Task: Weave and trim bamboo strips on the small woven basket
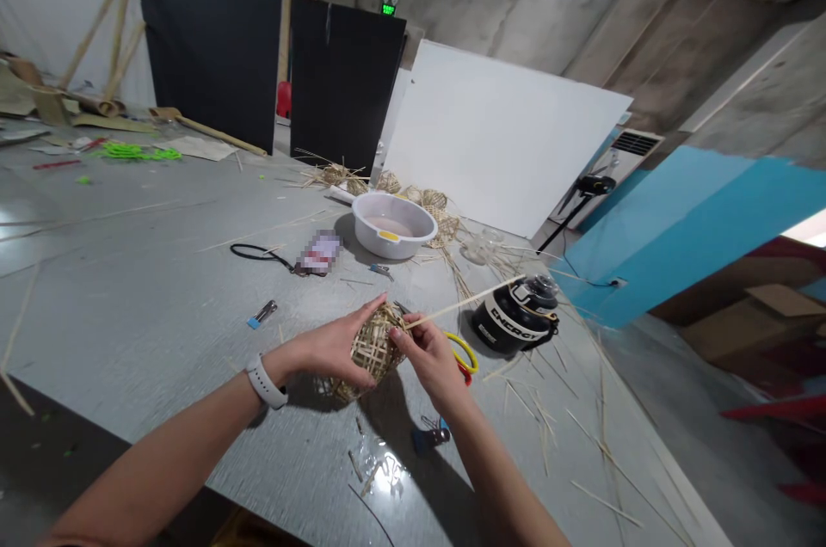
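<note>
My left hand (332,347) wraps around a small woven bamboo basket (372,347) and holds it just above the grey table (129,289). My right hand (429,358) pinches the near end of a long thin bamboo strip (465,301) where it meets the weave. The strip runs up and right toward a black jug (514,322). A white watch sits on my left wrist. Yellow-handled scissors (465,352) lie just behind my right hand.
A white basin (393,224) stands behind, with several woven balls beside it. A phone with a black cord (316,254), a small cutter (261,314) and a clip (429,437) lie on the table. Loose bamboo slivers are scattered right. Black and white boards stand at the far edge.
</note>
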### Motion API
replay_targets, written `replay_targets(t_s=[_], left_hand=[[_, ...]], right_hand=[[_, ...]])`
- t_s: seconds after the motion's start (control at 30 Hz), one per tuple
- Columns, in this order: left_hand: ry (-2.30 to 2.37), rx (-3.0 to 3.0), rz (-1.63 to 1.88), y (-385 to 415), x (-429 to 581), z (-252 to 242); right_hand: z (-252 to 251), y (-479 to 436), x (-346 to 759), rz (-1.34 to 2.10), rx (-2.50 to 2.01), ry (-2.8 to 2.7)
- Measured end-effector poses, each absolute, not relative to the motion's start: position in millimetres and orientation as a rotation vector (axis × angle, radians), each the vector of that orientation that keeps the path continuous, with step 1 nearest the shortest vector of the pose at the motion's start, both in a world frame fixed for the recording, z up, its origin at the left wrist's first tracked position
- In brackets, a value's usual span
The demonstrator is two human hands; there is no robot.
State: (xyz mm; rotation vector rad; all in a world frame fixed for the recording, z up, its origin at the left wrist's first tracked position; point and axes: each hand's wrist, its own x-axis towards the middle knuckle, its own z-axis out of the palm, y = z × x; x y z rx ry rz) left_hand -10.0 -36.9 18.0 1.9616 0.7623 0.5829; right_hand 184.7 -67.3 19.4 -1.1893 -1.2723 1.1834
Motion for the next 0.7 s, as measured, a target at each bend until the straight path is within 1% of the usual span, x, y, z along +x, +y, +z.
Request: replay_targets(t_s=[0.37,0.53,0.7], left_hand=[[0.798,1.849,0.562,-36,-7,19],[0.74,1.825,0.55,-34,-7,16],[0.682,1.802,0.587,-31,-7,10]], right_hand=[[7,-67,179,1.008,-1.229,-1.322],[6,-66,181,0.902,-1.252,-1.391],[5,-65,186,0.876,-1.251,-1.469]])
